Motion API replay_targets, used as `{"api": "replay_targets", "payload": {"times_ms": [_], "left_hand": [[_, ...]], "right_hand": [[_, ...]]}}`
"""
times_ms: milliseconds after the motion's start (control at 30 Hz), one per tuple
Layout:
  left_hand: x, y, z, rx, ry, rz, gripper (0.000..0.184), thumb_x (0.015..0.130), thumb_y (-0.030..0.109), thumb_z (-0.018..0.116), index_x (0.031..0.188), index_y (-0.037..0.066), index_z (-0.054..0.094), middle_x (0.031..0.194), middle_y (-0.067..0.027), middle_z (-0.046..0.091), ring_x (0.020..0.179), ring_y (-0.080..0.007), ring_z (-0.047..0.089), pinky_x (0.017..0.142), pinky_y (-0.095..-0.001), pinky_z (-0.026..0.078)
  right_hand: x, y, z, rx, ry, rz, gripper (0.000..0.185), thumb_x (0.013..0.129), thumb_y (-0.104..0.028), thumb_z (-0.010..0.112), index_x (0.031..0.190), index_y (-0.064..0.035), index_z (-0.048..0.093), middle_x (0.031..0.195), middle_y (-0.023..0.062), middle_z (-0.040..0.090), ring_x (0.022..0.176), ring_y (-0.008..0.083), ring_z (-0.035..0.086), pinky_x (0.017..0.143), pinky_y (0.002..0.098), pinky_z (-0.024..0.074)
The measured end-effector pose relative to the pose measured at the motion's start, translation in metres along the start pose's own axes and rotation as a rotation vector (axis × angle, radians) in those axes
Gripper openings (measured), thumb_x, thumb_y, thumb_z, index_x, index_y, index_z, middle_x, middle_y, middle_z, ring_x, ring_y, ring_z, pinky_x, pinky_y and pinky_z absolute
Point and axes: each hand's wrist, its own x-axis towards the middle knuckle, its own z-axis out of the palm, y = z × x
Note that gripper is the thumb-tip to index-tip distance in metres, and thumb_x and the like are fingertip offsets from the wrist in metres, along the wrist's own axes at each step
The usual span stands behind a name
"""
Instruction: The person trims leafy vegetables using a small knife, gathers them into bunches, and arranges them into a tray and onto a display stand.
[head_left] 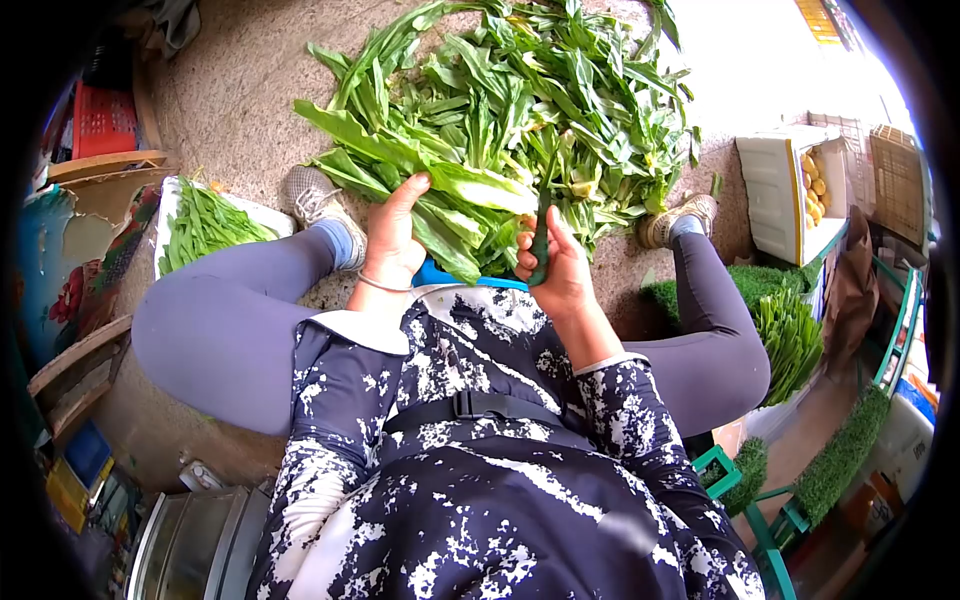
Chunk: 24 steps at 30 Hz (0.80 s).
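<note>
My left hand is closed around the base of a bunch of long leafy greens, thumb on top, with the leaves fanning away to the upper left and right. In my right hand is a knife with a dark green handle, its narrow dark blade pointing away from me beside the cut end of the bunch. Beyond both hands a big heap of loose green leaves spreads over the floor. Between my knees, part of a blue object shows under the greens, mostly hidden.
A white tray of trimmed greens sits by my left foot. To the right stand a white foam box with round yellow produce, upright green bundles and strips of artificial grass. A red basket is at far left.
</note>
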Motion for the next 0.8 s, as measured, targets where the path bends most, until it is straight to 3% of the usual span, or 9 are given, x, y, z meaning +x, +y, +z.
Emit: {"api": "replay_targets", "payload": {"times_ms": [233,300,367,433,467,567,633,700,800], "left_hand": [[-0.006,0.0,0.005,0.019,-0.041,-0.001,0.04,0.079,0.006,0.061,0.116,0.002,0.048,0.108,-0.0098,0.057,0.098,-0.0224,0.057,0.089,-0.0365,0.047],[-0.005,0.004,0.007,-0.027,0.001,-0.037,0.039,0.078,0.006,0.06,0.115,0.002,0.049,0.107,-0.01,0.058,0.096,-0.0227,0.057,0.087,-0.0367,0.047],[-0.007,0.006,0.011,-0.017,0.021,0.052,0.038,0.079,0.008,0.061,0.114,0.001,0.05,0.107,-0.0099,0.058,0.095,-0.0229,0.058,0.087,-0.0366,0.048],[-0.001,0.009,0.003,-0.031,0.032,0.06,0.038,0.078,0.008,0.061,0.114,0.002,0.05,0.107,-0.0098,0.058,0.094,-0.0229,0.058,0.086,-0.0367,0.048],[0.003,0.011,-0.002,-0.047,0.041,0.07,0.038,0.078,0.009,0.062,0.114,0.002,0.05,0.107,-0.0097,0.058,0.094,-0.023,0.058,0.086,-0.0367,0.048],[-0.001,0.014,0.006,0.133,0.092,0.142,0.035,0.075,0.004,0.063,0.108,0.004,0.053,0.097,-0.0065,0.059,0.09,-0.0204,0.059,0.083,-0.0348,0.049],[-0.007,0.014,0.012,0.396,0.046,0.082,0.033,0.073,0.002,0.064,0.105,0.004,0.055,0.094,-0.0052,0.06,0.086,-0.0176,0.059,0.079,-0.0315,0.049],[-0.005,0.004,0.004,0.49,-0.004,-0.069,0.031,0.072,0.002,0.064,0.103,0.003,0.058,0.093,-0.005,0.061,0.083,-0.0166,0.059,0.078,-0.0301,0.049],[-0.01,0.002,0.011,0.771,-0.069,-0.129,0.034,0.07,0.0,0.063,0.103,0.0,0.058,0.096,-0.0055,0.062,0.084,-0.0154,0.059,0.077,-0.0271,0.047]], "right_hand": [[0.008,0.003,0.004,0.19,-0.06,0.062,0.027,0.087,-0.042,0.052,0.08,-0.0168,0.049,0.057,-0.0017,0.044,0.049,0.0104,0.039,0.046,0.0239,0.0295],[0.006,0.002,0.006,-0.042,-0.022,0.052,0.03,0.09,-0.041,0.049,0.071,-0.0184,0.042,0.055,-0.0043,0.035,0.049,0.009,0.032,0.045,0.0229,0.0258],[0.013,0.011,-0.011,-0.115,-0.109,-0.016,0.021,0.089,-0.033,0.054,0.081,-0.0144,0.056,0.06,-0.0047,0.045,0.052,0.0058,0.038,0.047,0.0206,0.0297],[0.018,0.021,-0.008,-0.695,0.238,-0.426,0.026,0.086,-0.025,0.06,0.103,-0.0048,0.063,0.074,-0.0012,0.059,0.063,0.0043,0.048,0.056,0.0186,0.0375],[0.015,0.014,-0.012,-0.901,0.324,-0.498,0.033,0.084,-0.018,0.063,0.111,0.0006,0.059,0.088,0.0077,0.066,0.073,0.0099,0.058,0.066,0.021,0.0462],[0.031,-0.006,-0.04,-1.277,0.649,-0.557,0.064,0.082,-0.039,0.061,0.124,0.0059,0.044,0.11,0.0201,0.059,0.1,0.029,0.058,0.082,0.0348,0.0468],[0.036,-0.028,-0.046,-1.352,0.754,-0.204,0.075,0.08,-0.047,0.06,0.127,0.0067,0.038,0.119,0.0244,0.052,0.112,0.0347,0.05,0.089,0.0388,0.0428],[0.034,-0.042,-0.046,-1.179,0.519,-0.286,0.063,0.08,-0.044,0.062,0.12,0.0027,0.048,0.085,0.016,0.064,0.071,0.0225,0.06,0.065,0.0312,0.0476],[0.021,-0.043,-0.015,-0.722,0.26,-0.319,0.042,0.083,-0.038,0.061,0.105,-0.0034,0.056,0.061,0.0037,0.054,0.05,0.0111,0.045,0.048,0.0229,0.0359]]}}
